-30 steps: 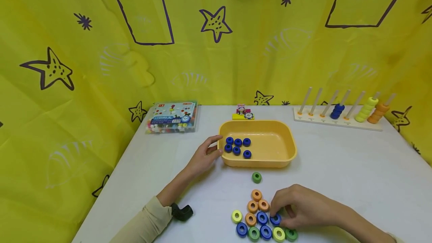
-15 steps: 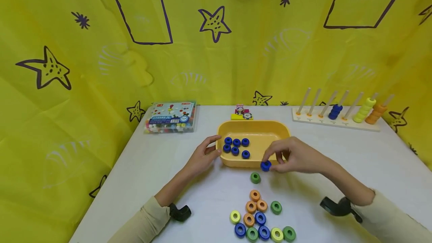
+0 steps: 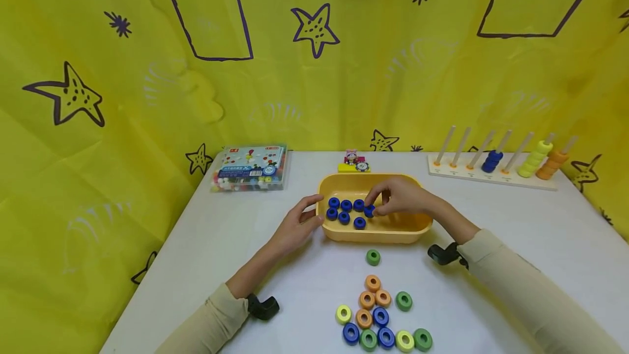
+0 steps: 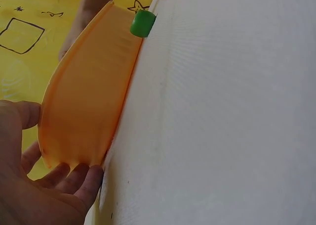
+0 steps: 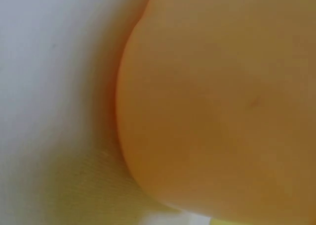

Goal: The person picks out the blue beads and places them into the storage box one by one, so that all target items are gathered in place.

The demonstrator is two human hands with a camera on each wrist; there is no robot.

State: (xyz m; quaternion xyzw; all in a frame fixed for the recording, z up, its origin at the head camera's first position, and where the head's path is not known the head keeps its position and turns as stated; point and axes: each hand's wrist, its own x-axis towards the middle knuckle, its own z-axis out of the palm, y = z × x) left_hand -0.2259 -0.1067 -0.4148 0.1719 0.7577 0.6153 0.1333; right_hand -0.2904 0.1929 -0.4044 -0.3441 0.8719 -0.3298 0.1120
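Note:
My left hand grips the left end of a yellow plastic tray. In the left wrist view, the digits of that left hand spread over the tray's end wall and rim. Inside the tray, my right hand pinches a blue ring bead between thumb and finger. Several other blue beads lie together at the tray's left side. The right wrist view holds mostly the blurred tray wall; the right fingers are hidden there.
Before the tray lie a green bead and several loose orange, blue, yellow and green beads. At the back stand a boxed bead set, a small figure toy and a peg board with stacked rings.
My right hand has taken a blue bead from the loose group and carried it away from me into the tray, beside the other blue ones. The left hand stays at the tray's end.

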